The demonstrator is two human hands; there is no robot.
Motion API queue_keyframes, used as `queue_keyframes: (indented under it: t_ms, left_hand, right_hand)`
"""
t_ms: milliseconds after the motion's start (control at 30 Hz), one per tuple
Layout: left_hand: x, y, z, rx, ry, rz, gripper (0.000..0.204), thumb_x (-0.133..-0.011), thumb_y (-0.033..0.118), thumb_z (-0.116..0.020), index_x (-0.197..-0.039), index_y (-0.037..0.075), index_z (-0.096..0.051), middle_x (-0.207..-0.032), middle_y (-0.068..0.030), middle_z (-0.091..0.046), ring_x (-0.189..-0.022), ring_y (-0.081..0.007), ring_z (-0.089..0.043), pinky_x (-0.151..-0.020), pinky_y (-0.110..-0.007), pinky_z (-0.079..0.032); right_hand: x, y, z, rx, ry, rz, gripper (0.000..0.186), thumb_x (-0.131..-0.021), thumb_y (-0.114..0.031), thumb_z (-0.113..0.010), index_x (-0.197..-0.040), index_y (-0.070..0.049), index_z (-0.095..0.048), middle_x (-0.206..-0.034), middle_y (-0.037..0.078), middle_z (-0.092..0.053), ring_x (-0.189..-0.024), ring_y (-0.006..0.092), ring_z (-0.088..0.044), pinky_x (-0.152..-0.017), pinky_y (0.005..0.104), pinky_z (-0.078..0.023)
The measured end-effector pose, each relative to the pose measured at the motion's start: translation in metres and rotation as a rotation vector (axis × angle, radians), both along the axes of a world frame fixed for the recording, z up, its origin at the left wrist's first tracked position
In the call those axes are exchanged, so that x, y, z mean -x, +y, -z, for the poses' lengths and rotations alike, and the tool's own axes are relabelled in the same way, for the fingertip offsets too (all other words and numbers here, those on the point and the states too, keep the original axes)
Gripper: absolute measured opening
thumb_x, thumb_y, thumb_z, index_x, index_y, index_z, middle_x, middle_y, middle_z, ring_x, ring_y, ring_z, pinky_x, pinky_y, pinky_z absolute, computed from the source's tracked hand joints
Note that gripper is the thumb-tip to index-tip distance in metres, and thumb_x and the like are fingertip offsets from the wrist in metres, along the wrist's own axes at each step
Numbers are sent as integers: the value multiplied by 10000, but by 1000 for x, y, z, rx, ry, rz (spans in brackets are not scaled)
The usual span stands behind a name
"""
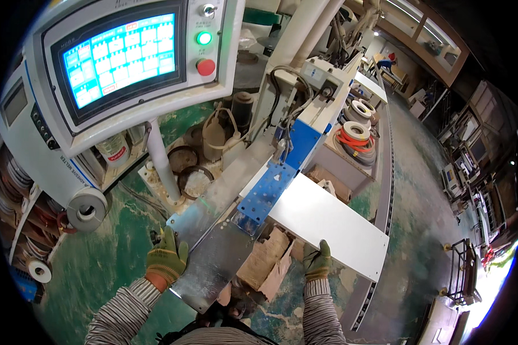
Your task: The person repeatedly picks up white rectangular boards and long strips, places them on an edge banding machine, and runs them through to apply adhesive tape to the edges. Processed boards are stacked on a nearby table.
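White panel (331,221), centre-right, was judged stiff, best edge-held; pinch by right hand (317,264) couldn't be told, left hand (167,260) spread.

Your left hand (167,260) and right hand (317,263) wear olive-green gloves (160,262) with yellowish cuffs; your long sleeves (122,311) are finely striped, grey and dark.

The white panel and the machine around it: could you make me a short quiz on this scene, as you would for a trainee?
1. Which of the person's gloved hands is at the near edge of the white panel: a) left, b) right, c) both?
2. True or false: the red button sits below the green light.
3. Fill in the colour: the flat machine plate at the panel's left end is ____.

Key: 1. b, the right hand; 2. true; 3. blue.
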State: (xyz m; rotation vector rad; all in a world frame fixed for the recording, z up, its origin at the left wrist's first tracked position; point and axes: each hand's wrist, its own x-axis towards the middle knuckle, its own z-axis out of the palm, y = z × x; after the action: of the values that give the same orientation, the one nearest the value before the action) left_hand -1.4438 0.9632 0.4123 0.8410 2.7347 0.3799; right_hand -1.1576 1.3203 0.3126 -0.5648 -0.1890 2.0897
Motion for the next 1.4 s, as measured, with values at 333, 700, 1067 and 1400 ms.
queue_keyframes:
  t_ms: [333,700,1067,1400]
  left_hand:
    - [-4,-9,-8,-4,-26,-26,806,-998,507,-438,-1560,-46,-275,-1418,-310,-537,-1264,-430,-576,-1075,-481,-449]
    - [2,-25,-3,-163,-113,-25,808,-991,527,-447,-1578,-2,-276,-1434,-270,-545,-1286,-410,-568,-1084,-512,-438]
    - [27,-13,68,-212,132,79,774,-938,574,-510,-1447,-5,-447,-1258,-282,-657,-1138,-426,-647,-977,-484,-491]
    - [49,-14,80,-222,173,215,669,-1002,470,-532,-1479,4,-478,-1469,-255,-529,-1323,-409,-531,-1091,-430,-419]
  right_hand:
    - [28,90,-5,-5,-113,77,285,-973,-203,-687,-1184,-27,-611,-1212,158,-649,-1134,315,-634,-1014,472,-586]
    - [-66,-104,79,-311,-1246,-722,352,-998,-360,-622,-1166,-51,-636,-1115,88,-634,-959,222,-636,-722,339,-530]
    - [-352,-403,151,-265,-1875,-1047,518,-962,-487,-590,-1196,-34,-680,-1114,147,-686,-1025,277,-644,-876,400,-506]
    - [-436,-645,182,179,-1726,-666,509,-942,-493,-607,-1195,-70,-734,-1250,179,-696,-1167,377,-631,-974,465,-481]
